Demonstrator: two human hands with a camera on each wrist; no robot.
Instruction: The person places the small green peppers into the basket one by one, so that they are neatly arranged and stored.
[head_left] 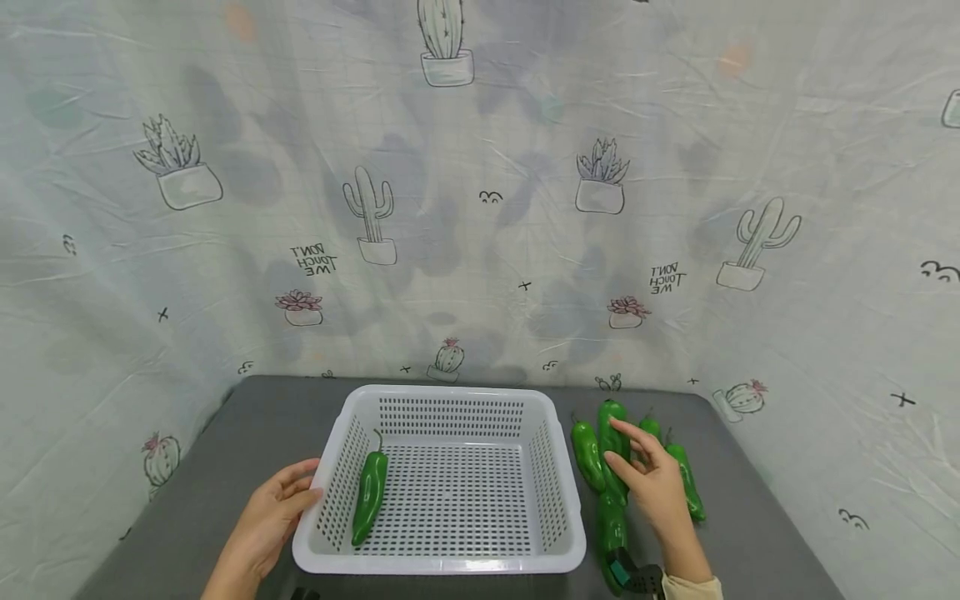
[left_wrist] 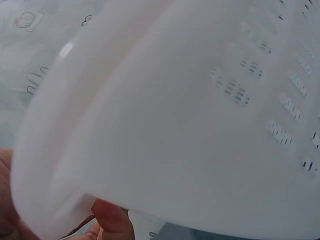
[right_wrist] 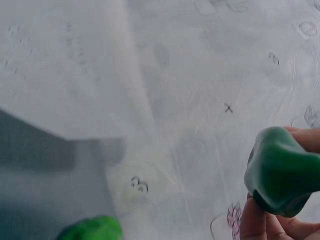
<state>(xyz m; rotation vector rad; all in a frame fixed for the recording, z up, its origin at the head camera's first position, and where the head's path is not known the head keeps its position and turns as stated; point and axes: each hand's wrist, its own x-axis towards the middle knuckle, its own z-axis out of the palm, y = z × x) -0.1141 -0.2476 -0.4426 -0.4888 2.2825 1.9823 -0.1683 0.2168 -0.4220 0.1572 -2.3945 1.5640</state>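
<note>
A white perforated plastic basket [head_left: 435,564] stands on the dark table, with one long green pepper [head_left: 370,498] lying along its left side. At the basket's left rim, my left hand [head_left: 266,508] grips the edge; its fingers [left_wrist: 112,217] show under the rim in the left wrist view. To the right of the basket, my right hand [head_left: 654,477] pinches a green pepper [head_left: 612,433] between thumb and fingers. In the right wrist view that pepper [right_wrist: 280,172] shows its broad end close up, the fingertips against its sides.
Around the right hand lie other green peppers: one at the left [head_left: 587,454], one in front [head_left: 612,525], one behind [head_left: 651,427] and one at the right [head_left: 686,483]. A pale cactus-print cloth [head_left: 487,250] hangs behind the grey table [head_left: 277,417].
</note>
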